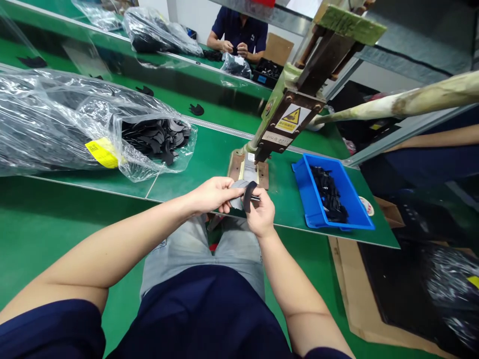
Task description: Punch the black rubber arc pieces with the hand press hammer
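Black curved piece (248,195) held between both hands at the near edge of the green table (202,159), just in front of the press base and above the person's lap. Around it, largest first: clear plastic bag (56,119) of black cut parts lying far left on the table; hand press (288,114) with yellow warning label rising right of centre; blue bin (318,204) of small black parts to the right. Left hand (212,195) closed on a grey flat piece (235,193) that lies against the black one; right hand (262,214) grips the black curved piece from the right, fingers curled.
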`<state>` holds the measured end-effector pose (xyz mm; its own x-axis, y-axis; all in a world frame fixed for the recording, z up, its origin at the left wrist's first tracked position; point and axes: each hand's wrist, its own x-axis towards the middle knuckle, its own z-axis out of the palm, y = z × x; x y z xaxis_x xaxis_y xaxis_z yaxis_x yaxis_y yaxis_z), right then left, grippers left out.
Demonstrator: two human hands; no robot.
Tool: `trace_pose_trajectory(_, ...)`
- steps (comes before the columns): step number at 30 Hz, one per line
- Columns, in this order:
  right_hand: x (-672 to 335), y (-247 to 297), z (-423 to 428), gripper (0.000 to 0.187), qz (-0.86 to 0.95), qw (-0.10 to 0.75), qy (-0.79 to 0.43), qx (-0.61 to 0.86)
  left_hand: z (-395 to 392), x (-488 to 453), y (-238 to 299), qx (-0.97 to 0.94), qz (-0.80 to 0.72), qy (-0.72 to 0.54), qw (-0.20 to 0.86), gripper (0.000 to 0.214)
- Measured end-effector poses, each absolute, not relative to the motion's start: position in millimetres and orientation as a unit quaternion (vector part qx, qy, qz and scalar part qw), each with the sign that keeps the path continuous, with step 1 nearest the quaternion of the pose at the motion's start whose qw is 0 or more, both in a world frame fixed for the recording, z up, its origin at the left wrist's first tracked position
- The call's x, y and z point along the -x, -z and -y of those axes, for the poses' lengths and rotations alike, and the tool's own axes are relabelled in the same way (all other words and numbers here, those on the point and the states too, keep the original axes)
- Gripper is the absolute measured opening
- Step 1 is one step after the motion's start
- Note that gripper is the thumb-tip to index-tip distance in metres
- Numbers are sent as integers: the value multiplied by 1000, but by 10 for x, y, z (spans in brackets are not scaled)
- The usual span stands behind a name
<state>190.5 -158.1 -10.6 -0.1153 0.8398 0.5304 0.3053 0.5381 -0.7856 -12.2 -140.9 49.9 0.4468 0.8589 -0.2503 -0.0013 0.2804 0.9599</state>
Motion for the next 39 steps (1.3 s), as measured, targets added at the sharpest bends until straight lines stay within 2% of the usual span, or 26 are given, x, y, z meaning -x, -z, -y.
trace_pose_trajectory(5,-2058,-17,1582,19,766,482,-192,380,1416,211,-519,-590,-460,-311,587,46)
trace_pose_trajectory(10,-2062,-35,1595,12,797,459,-147,363,1557,200,-610,-713,-498,-407,279,31)
trace_pose_trajectory(12,-2049,-25,1592,10,803,455,-134,361,1569,171,-621,-767,-463,-374,240,27)
trace_pose_trajectory(15,-2053,-16,1589,9,809,453,-120,353,1515,134,-572,-785,-444,-326,284,36)
trace_pose_trajectory(20,-2079,17,1588,12,819,444,-116,344,1427,91,-462,-739,-458,-318,377,45)
trace_pose_trajectory(26,-2057,75,1585,10,809,441,-138,364,1391,-34,-529,-738,-506,-280,348,43)
trace_pose_trajectory(30,-2103,81,1597,10,771,485,-155,383,1317,-41,-521,-657,-483,-354,458,37)
trace_pose_trajectory(32,-2128,97,1598,12,758,495,-164,391,1303,-13,-485,-613,-456,-358,537,42)
trace_pose_trajectory(35,-2161,147,1590,20,749,493,-185,401,1264,66,-408,-577,-415,-301,636,48)
trace_pose_trajectory(39,-2303,237,1613,41,719,501,-213,432,1001,246,-234,-479,-506,-381,608,48)
